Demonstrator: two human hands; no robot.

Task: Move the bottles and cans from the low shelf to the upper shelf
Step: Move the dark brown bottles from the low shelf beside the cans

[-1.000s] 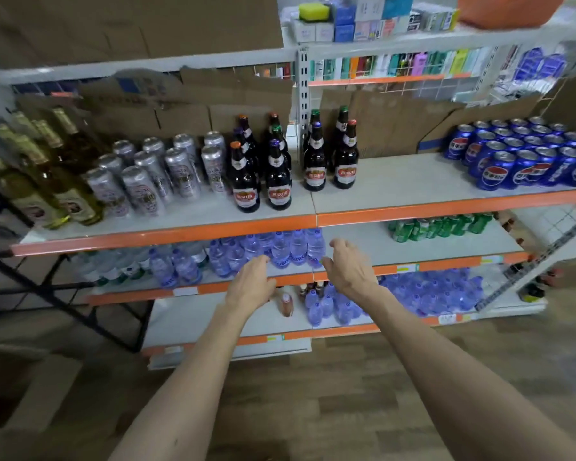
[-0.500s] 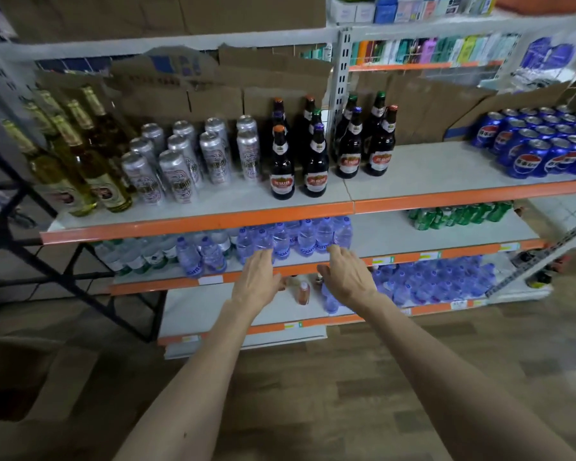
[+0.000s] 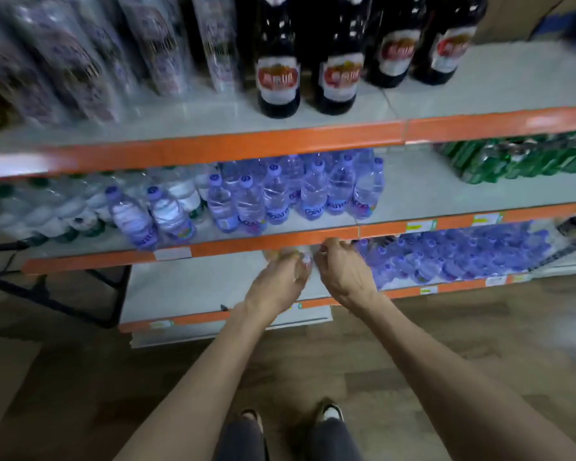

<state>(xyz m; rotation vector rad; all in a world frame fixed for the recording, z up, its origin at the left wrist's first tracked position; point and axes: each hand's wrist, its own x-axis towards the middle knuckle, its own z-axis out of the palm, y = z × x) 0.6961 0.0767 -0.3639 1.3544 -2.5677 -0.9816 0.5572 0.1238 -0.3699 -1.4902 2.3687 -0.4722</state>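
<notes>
My left hand [image 3: 275, 286] reaches onto the low shelf [image 3: 187, 287], fingers curled around a small pale bottle [image 3: 301, 258] that is blurred and mostly hidden. Close beside it, my right hand [image 3: 345, 276] has its fingers curled under the orange edge of the middle shelf [image 3: 273, 242]; what they touch is hidden. A pack of small blue water bottles [image 3: 453, 257] lies on the low shelf just right of my right hand. The upper shelf [image 3: 486, 78] carries dark beer bottles [image 3: 278, 78] and silver cans [image 3: 160, 44].
The middle shelf holds blue-capped water bottles [image 3: 280, 194] and green bottles [image 3: 519, 158] at the right. A black metal rack [image 3: 47, 294] stands to the left. My feet [image 3: 326, 410] are on the wooden floor below the shelves.
I have bent down and moved closer. Both hands have dropped from in front of the middle shelf into the low shelf, and the left hand has closed around a small bottle.
</notes>
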